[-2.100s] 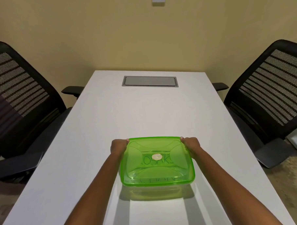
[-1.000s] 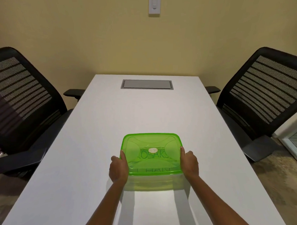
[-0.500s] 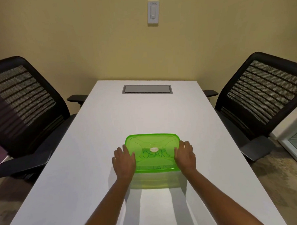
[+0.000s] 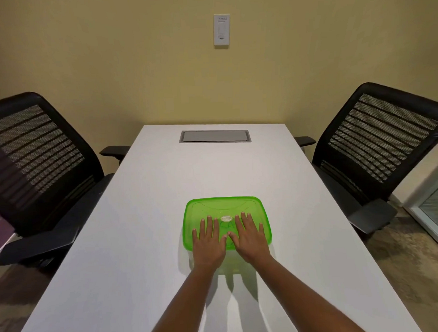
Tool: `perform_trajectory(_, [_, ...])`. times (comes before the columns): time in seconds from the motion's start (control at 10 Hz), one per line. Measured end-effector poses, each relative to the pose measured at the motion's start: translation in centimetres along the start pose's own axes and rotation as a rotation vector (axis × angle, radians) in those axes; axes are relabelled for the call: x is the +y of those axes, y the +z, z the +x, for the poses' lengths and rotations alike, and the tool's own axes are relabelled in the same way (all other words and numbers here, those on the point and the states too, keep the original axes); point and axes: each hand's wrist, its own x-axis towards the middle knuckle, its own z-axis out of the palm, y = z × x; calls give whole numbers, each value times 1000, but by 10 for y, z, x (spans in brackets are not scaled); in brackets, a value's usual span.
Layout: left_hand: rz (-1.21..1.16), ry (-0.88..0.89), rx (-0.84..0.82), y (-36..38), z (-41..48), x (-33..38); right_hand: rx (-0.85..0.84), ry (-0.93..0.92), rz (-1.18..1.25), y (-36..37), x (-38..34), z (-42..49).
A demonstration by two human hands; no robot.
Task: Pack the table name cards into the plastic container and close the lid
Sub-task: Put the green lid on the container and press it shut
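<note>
A clear plastic container stands near the middle of the white table, with its translucent green lid lying on top. My left hand and my right hand rest flat on the near half of the lid, side by side, fingers spread and thumbs almost touching. Neither hand grips anything. A small white round sticker shows on the lid between my fingertips. The name cards are hidden under the lid and my hands.
A black mesh office chair stands at the table's left side and another at its right. A grey cable hatch is set into the far end of the table. A wall switch hangs on the yellow wall.
My hands have left the container's sides and come onto the top of the lid, flat and close together. The camera has tilted upward a little.
</note>
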Motion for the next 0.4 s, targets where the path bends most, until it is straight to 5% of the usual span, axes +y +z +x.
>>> perform_trajectory(0.4, [18, -6, 10, -3, -3, -2, -7, 12, 2, -1, 5, -5])
